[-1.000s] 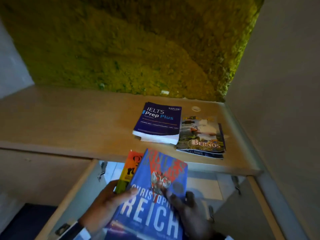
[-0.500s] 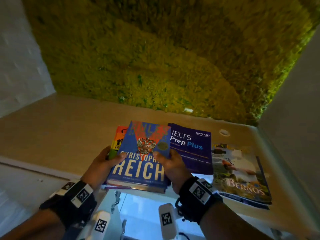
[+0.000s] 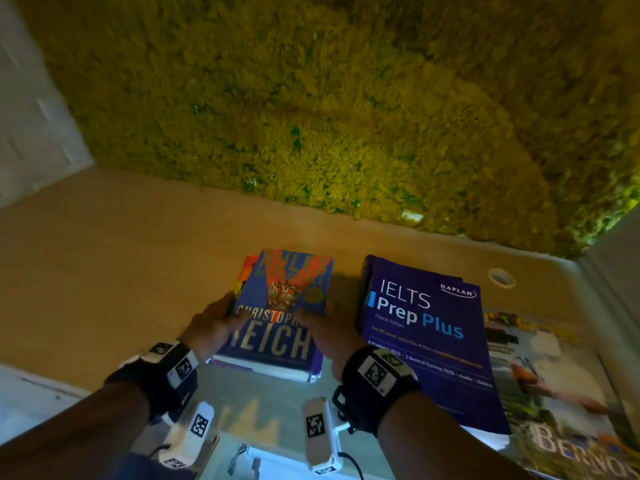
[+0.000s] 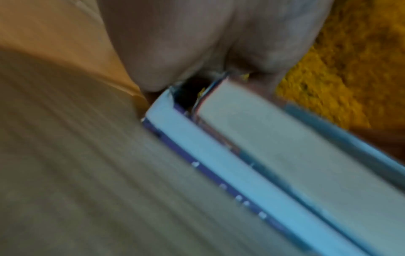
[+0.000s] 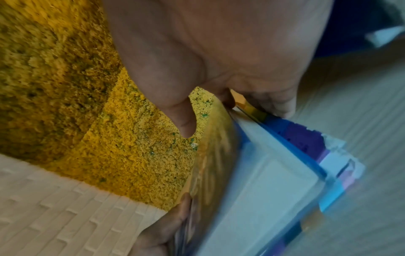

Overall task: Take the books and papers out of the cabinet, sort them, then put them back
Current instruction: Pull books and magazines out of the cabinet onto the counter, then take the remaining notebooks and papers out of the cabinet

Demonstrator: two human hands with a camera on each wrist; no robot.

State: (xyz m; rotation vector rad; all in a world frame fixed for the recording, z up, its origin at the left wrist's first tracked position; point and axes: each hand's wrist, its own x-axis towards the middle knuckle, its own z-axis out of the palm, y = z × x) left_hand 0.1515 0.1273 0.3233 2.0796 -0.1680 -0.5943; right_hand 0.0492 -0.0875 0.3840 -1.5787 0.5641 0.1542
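Observation:
A blue "Christopher Reich" book point(image 3: 284, 313) tops a small stack, with an orange book point(image 3: 244, 275) peeking out beneath it. The stack is low over the wooden cabinet top point(image 3: 121, 271), near its front edge; contact is unclear. My left hand point(image 3: 214, 323) grips the stack's left edge, thumb on the cover. My right hand point(image 3: 329, 334) grips the right edge the same way. The left wrist view shows the stack's page edges point(image 4: 263, 147) under my palm point(image 4: 197, 43). In the right wrist view my fingers point(image 5: 274, 100) curl under the stack point(image 5: 263, 190).
A purple IELTS Prep Plus book point(image 3: 426, 341) lies just right of the stack, and a magazine point(image 3: 554, 393) lies beyond it against the right wall. A moss-covered wall point(image 3: 311, 116) backs the top. The open cabinet point(image 3: 270, 445) is below my wrists.
Both hands have lifted the stack up out of the cabinet and carried it forward onto the cabinet top, left of the IELTS book.

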